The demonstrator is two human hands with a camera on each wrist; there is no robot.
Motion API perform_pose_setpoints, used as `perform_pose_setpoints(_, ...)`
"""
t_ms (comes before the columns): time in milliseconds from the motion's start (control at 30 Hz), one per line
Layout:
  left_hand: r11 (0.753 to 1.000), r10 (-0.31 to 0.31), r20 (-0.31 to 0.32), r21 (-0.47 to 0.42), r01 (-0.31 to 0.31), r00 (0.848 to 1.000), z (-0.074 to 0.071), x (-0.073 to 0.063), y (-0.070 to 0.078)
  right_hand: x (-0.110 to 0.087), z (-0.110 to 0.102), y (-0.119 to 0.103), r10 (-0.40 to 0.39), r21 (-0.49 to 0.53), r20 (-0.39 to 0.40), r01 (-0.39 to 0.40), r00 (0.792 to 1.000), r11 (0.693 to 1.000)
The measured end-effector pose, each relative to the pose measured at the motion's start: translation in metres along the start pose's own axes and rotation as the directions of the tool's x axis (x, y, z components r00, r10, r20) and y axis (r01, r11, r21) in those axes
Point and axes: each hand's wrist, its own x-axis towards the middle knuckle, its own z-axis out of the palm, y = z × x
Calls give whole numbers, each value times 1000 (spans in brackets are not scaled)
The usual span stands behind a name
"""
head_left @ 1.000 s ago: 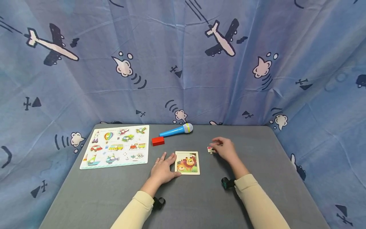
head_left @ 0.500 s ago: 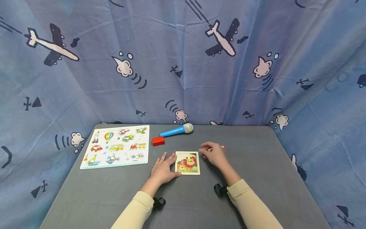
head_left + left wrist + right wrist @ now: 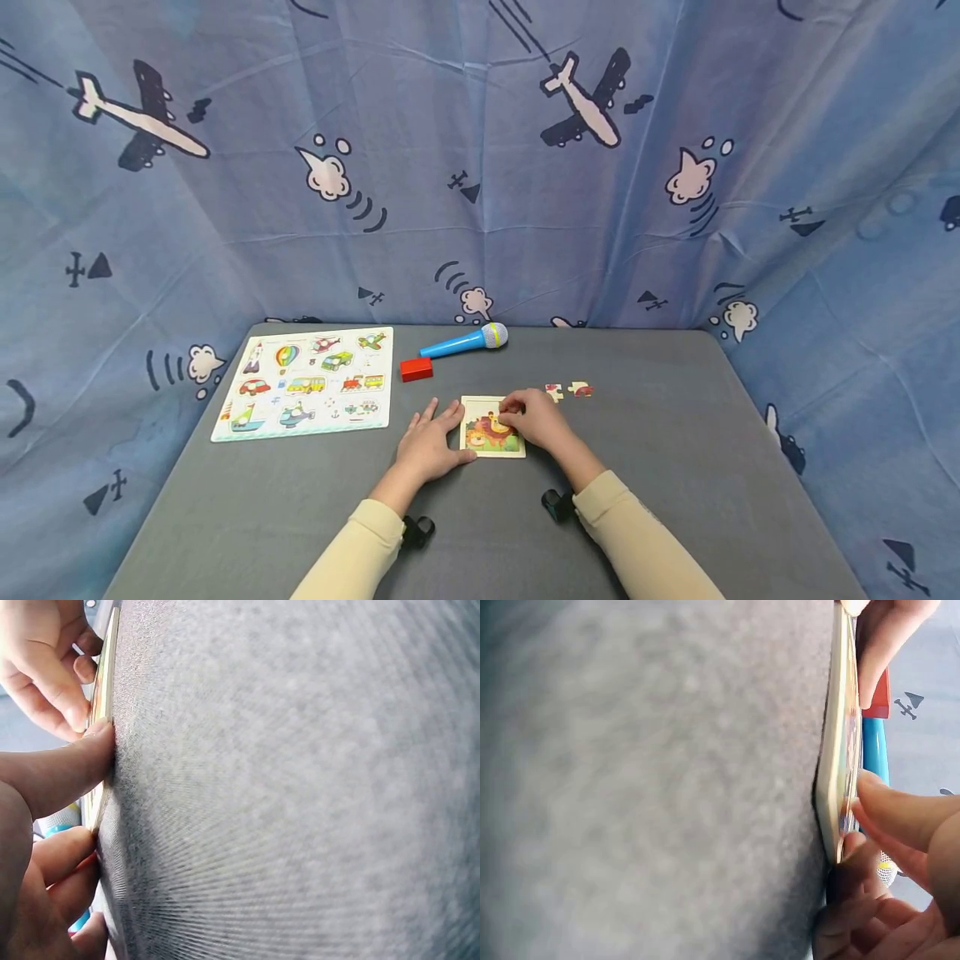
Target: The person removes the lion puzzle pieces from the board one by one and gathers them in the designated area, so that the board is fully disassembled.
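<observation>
The left grip (image 3: 427, 450) is spread wide, its thumb on the near edge and a fingertip at the left edge of the lion jigsaw puzzle (image 3: 483, 439), probably to brace the frame against sliding. The puzzle lies flat on the worktop (image 3: 720, 433), between the two grips and under the right grip's fingertips. The right grip (image 3: 536, 421) is narrow, fingers bent down onto the picture's right half; whether a piece is pinched there I cannot tell. Two puzzle pieces, one nearer (image 3: 553, 392) and one farther right (image 3: 581, 389), lie just beyond the right grip, seemingly set within easy reach. To the right of that grip is open room up to the worktop's edge. Leftward is tighter: the red block (image 3: 416, 370) and toy microphone (image 3: 462, 342) sit beyond the left grip, and the vehicle picture board (image 3: 303, 385) lies to its left.
</observation>
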Motion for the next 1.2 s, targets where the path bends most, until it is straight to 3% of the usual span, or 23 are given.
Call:
perform_pose_setpoints(267,1000,-3,3,-3,3,1000,0,1,-1,4,2,-1,32,-31,25,-32,999,999)
perform_pose_setpoints(467,1000,5,4,-12,-5,1000,-1,0,-1,3,3,-3,61,-1,-63,-61,996,998)
perform_pose_setpoints(600,1000,4,7,-14,-4,1000,0,1,-1,3,1,-5,67,86,-81,-60,994,994)
perform_pose_setpoints(900,1000,-8,8,-20,8,1000,-1,0,-1,2,-25,-10,122,197,-115,-97,986,976)
perform_pose_setpoints(1067,1000,-1,9,-21,1,1000,0,0,-1,1,-42,3,152,271,-143,-109,978,957)
perform_pose_setpoints(1200,1000,5,7,-27,-5,1000,0,0,-1,1,-54,20,127,324,-158,-70,979,944)
